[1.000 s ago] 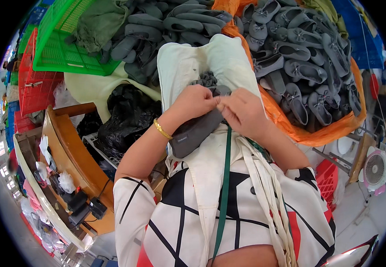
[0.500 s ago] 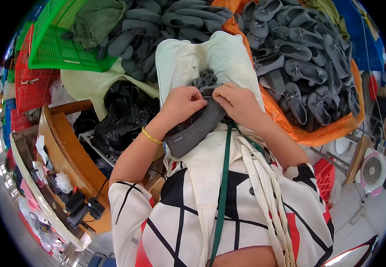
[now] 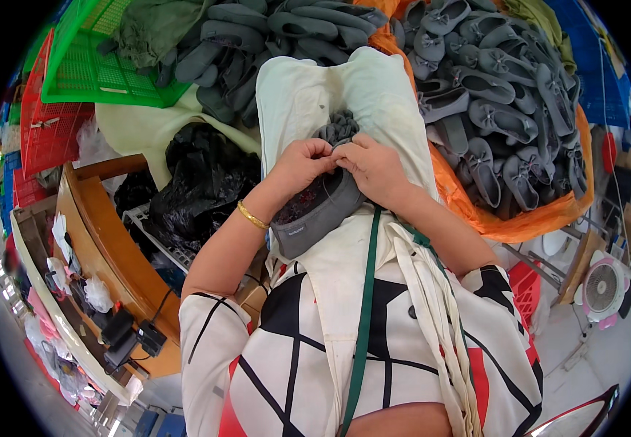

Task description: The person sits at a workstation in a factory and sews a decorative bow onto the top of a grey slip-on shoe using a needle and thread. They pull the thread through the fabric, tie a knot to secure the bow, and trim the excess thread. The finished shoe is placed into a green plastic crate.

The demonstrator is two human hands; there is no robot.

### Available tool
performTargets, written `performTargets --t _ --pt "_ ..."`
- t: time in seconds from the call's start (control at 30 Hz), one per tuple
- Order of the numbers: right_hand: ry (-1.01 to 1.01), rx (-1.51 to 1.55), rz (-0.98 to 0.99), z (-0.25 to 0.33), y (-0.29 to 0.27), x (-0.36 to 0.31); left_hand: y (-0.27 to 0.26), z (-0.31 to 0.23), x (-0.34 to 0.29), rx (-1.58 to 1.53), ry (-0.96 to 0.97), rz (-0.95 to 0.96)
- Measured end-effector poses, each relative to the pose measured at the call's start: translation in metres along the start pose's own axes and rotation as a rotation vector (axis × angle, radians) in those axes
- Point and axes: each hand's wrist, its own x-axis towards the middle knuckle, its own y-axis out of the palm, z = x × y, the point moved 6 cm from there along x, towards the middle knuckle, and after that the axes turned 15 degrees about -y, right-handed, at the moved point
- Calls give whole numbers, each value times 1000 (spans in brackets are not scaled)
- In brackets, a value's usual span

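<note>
A dark grey fabric shoe [image 3: 310, 231] lies over my lap, heel toward me and toe away, its opening and dark patterned lining showing. My left hand [image 3: 299, 169] is closed at the front rim of the opening, thumb and fingers pinching the shoe. My right hand [image 3: 375, 171] meets it there, fingertips pinched together; what they hold is too small to make out. A thin thread loops over the opening below the fingers. Just beyond my hands, a small bunch of gathered grey fabric pieces [image 3: 339, 125] rests on the pale cloth [image 3: 294, 95] covering my legs.
Many grey shoes with bows [image 3: 501, 120] fill an orange sack [image 3: 505, 231] at the far right. More grey shoes [image 3: 239, 44] are heaped at the far left beside a green crate [image 3: 90, 84]. A black plastic bag [image 3: 203, 175], a wooden desk [image 3: 122, 269] and a fan [image 3: 605, 284] stand around me.
My right hand has moved left against my left hand. The shoe has tipped so that its opening and lining show more. The view has shifted slightly.
</note>
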Motion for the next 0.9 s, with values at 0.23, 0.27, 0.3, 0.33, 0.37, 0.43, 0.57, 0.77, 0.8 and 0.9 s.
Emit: performTargets --t 0.23,0.27,0.3,0.33,0.37,0.43,0.57,0.77,0.8,0.9 --pt "609 935 -148 -52 -10 -48 -2 10 -6 -431 -116 147" --pt "685 894 -188 -62 -15 -61 0 11 -6 -475 -133 165" --pt "761 850 -229 -69 -21 -73 2 12 -5 -519 -151 187" --pt "835 806 -268 -77 -26 -84 3 13 -5 -563 -167 205" --pt "843 796 -316 -85 -31 -96 3 13 -5 -575 -161 213" --pt "858 776 -423 -99 -42 -118 2 10 -6 -590 -151 232" --pt "803 811 -546 -105 -49 -128 6 8 -6 -442 -106 205" --pt "760 809 -595 -100 -58 -120 7 -11 -3 113 159 -108" --pt "747 800 -586 -96 -61 -117 11 -11 0 136 170 -108" --pt "705 780 -576 -80 -71 -105 11 -13 3 216 167 -167"
